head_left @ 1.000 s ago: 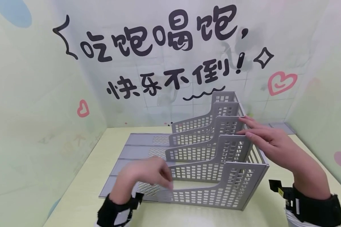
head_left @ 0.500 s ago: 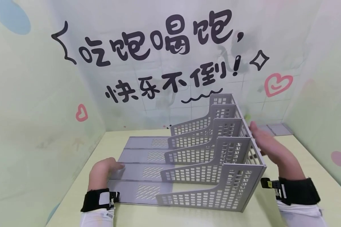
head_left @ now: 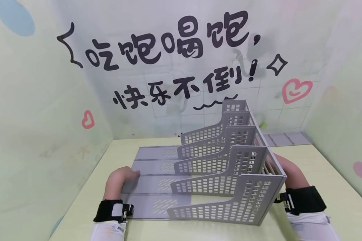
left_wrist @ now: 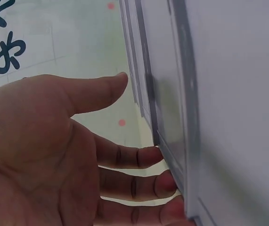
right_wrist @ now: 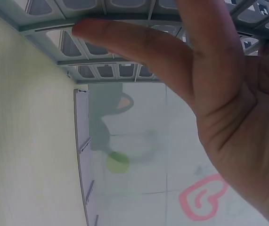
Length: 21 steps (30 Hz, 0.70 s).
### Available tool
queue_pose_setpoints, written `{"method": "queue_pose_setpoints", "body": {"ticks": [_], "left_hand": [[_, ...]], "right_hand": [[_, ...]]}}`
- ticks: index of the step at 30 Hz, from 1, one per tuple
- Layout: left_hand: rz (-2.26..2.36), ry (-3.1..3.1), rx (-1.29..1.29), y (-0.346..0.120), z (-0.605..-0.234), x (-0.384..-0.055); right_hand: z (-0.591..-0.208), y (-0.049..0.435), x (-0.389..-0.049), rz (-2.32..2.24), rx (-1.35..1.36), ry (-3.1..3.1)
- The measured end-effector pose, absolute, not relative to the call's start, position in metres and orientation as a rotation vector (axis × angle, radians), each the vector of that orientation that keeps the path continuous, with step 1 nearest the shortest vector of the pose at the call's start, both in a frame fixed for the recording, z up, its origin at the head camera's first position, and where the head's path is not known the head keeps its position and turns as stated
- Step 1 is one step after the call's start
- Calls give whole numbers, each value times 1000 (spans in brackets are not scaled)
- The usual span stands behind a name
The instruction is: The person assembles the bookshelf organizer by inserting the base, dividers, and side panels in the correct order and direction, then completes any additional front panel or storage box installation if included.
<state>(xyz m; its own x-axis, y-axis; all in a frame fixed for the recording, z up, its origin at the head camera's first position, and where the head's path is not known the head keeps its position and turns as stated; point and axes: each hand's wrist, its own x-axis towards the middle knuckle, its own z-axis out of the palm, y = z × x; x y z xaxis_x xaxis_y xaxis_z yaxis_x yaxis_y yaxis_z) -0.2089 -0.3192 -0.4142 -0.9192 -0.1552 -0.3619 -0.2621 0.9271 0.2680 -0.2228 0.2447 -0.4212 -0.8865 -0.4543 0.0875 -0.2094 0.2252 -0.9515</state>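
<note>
A grey plastic desktop file rack [head_left: 209, 180] with several perforated dividers stands on the table. To its left lies a flat grey folding panel [head_left: 151, 184] with slotted patches, its right side reaching between the dividers' low ends. My left hand [head_left: 120, 177] is at the panel's left edge; in the left wrist view, fairly straight fingers [left_wrist: 134, 186] touch that edge while the thumb stays apart from it. Behind the rack's tall right side, partly hidden, is my right hand [head_left: 291, 170]. In the right wrist view its extended fingers [right_wrist: 120, 40] lie against the slatted back [right_wrist: 139, 21].
Another flat grey panel strip [head_left: 289, 139] lies at the table's back right, near the wall. A printed cloth backdrop [head_left: 169, 50] with black lettering encloses the table [head_left: 217, 232] at the back and sides.
My left hand has gone from the front divider to the panel's left edge, and the panel has shifted slightly right. My right hand has dropped from the rack's top to behind its back.
</note>
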Motion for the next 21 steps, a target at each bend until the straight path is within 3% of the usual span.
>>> {"method": "queue_pose_setpoints", "body": {"ticks": [8, 14, 21], "left_hand": [[563, 2713, -356, -287, -421, -214], [700, 2624, -307, -276, -425, -218], [862, 2512, -218, -275, -426, -212]], "right_hand": [[-424, 230, -212, -1803, -737, 2305], [-417, 229, -215, -1739, -460, 2268], [-418, 236, -209, -1757, -437, 2331]]}}
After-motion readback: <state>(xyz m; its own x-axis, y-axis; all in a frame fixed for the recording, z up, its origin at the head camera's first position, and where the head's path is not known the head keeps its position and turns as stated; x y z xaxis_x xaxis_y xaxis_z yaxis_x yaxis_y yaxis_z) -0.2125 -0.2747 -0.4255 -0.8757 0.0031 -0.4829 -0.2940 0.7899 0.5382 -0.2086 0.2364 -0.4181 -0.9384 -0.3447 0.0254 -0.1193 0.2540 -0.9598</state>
